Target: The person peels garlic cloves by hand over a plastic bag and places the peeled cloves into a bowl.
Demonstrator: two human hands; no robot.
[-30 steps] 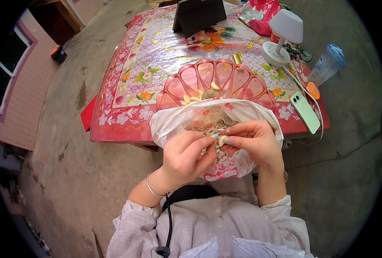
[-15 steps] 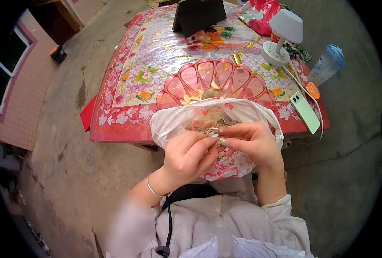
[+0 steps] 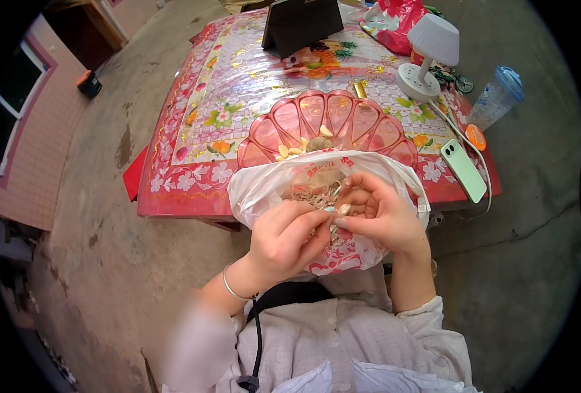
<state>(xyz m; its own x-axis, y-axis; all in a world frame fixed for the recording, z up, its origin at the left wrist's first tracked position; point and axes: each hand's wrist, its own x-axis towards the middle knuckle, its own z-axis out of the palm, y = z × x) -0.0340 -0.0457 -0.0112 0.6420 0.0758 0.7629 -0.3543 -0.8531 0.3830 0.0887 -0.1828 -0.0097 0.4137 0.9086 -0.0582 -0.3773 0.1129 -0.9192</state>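
- Head view: a white plastic bag (image 3: 408, 175) with red print gapes below the near edge of the table (image 3: 179, 207), its far rim covering the near part of a pink scalloped tray (image 3: 329, 108).
- On the tray, pale cloves (image 3: 292, 150) lie beside a rounder, duller lump (image 3: 320, 143).
- Far on the table stands a black propped panel (image 3: 303, 26); to its right are a crumpled red bag (image 3: 396, 25) and a white lamp (image 3: 434, 40) with a pleated shade.
- Along the right side sit a clear, blue-lidded tumbler (image 3: 496, 98), a flat pale-green phone (image 3: 464, 171) and a looping white cable (image 3: 444, 116).
- Glossy fruit-and-flower print covers the tabletop; dry, papery peelings (image 3: 310, 193) fill the bag.
- The right hand (image 3: 385, 219) holds a smooth, ivory garlic clove (image 3: 344, 209) over the bag's opening, thumb below, index finger spread away.
- The left hand (image 3: 284, 236) is just beside it, fingertips pinched narrowly together; whether they grip a shred of skin I cannot tell, since the fingers hide it.
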